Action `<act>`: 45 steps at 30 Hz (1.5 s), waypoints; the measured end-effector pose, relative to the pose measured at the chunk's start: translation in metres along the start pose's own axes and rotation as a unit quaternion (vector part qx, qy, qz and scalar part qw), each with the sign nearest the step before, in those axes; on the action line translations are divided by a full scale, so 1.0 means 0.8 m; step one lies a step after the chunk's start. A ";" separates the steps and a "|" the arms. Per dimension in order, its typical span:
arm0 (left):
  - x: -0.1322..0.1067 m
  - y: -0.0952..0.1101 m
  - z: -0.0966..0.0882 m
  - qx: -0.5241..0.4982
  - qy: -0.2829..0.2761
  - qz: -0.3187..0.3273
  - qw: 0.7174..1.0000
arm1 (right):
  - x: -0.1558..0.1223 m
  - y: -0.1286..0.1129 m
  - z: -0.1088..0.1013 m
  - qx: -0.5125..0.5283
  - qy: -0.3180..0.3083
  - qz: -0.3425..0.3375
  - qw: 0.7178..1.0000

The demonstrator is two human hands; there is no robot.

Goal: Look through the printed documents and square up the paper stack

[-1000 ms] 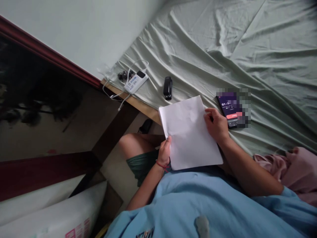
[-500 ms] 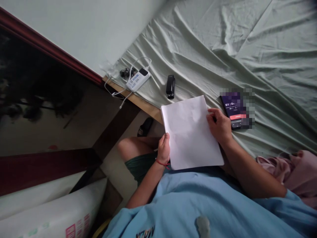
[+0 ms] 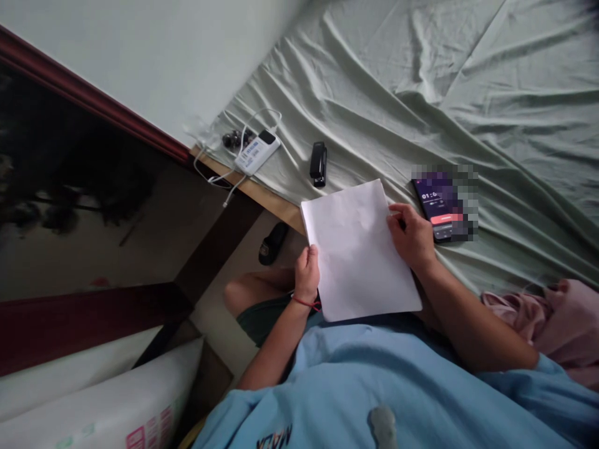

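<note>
left hand (image 3: 307, 273) has slid a bit up the paper (image 3: 358, 252) edge, pinching it, right hand (image 3: 412, 236) still pinching the other side at the bed (image 3: 374, 93) edge, so grip's just getting adjusted

From my feed, the left hand (image 3: 307, 272) is curled shut, thumb on top, wrist bent up. The right hand (image 3: 412, 237) lies flatter, fingers bent, forearm angled across.

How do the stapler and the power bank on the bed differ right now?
The stapler is black and narrow; the power bank is white and wider. A white cable runs from the power bank; the stapler lies bare. The stapler is nearer the paper. Both rest flat on the green sheet, untouched.
</note>
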State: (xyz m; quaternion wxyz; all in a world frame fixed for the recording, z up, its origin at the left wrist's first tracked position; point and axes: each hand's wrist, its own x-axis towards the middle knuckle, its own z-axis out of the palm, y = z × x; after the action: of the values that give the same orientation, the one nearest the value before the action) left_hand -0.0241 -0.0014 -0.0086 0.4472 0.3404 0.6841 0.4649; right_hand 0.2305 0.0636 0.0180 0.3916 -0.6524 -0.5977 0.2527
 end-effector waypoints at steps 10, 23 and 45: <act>0.020 0.045 -0.001 0.126 0.016 0.171 0.977 | -0.001 0.000 0.000 0.119 0.031 0.025 0.992; 0.046 0.063 0.011 0.193 0.004 0.107 0.975 | 0.002 0.007 0.003 0.034 0.007 0.003 0.999; 0.050 0.052 0.009 0.260 0.002 0.152 0.954 | 0.002 0.006 0.003 0.009 0.010 -0.008 1.000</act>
State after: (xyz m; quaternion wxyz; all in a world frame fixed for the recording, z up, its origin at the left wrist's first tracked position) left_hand -0.0301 0.0500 0.0180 0.2657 0.5437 0.7228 0.3337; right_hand 0.2319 0.0658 0.0130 0.4053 -0.6467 -0.5964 0.2484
